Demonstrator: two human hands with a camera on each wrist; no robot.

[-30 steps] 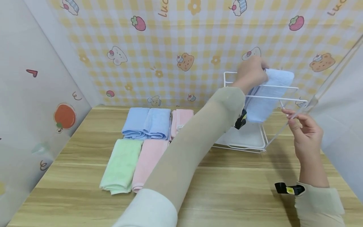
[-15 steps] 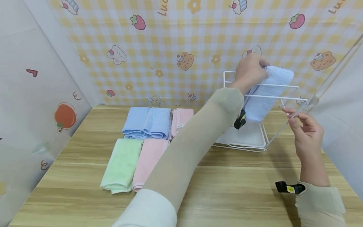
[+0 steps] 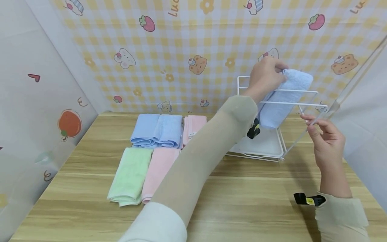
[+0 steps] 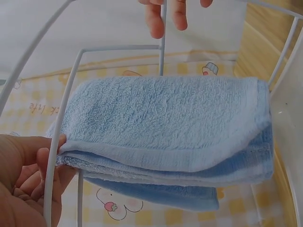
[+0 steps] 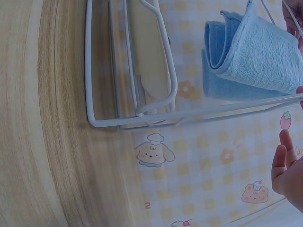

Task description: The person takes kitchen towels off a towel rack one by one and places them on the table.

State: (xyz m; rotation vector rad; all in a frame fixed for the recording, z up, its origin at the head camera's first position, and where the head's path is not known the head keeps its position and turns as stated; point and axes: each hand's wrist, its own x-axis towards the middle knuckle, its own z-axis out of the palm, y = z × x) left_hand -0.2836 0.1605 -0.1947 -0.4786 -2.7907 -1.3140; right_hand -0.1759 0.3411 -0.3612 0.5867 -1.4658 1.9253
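Note:
A folded light-blue towel (image 3: 282, 109) hangs tilted inside a white wire rack (image 3: 294, 104), its lower end above the white tray (image 3: 266, 148) at the rack's base. At the towel's upper end, my left hand (image 3: 267, 75) pinches it near the top wires. Seen from the left wrist, thumb and fingers of the left hand (image 4: 31, 175) grip one end of the towel (image 4: 165, 123), whose layers fan apart slightly. My right hand (image 3: 328, 143) holds the rack's right side wire between thumb and fingers. In the right wrist view, the right hand (image 5: 291, 177) shows at the edge.
Left of the rack on the wooden table (image 3: 235, 208) lie folded towels: blue ones (image 3: 155, 129), a green one (image 3: 130, 176), and pink ones (image 3: 158, 171), partly covered by my left arm. A checked backdrop (image 3: 169, 47) stands close behind the rack.
The left hand has shifted slightly, and the blue towel has risen a little and moved slightly left within the rack. My right hand keeps its hold on the side wire.

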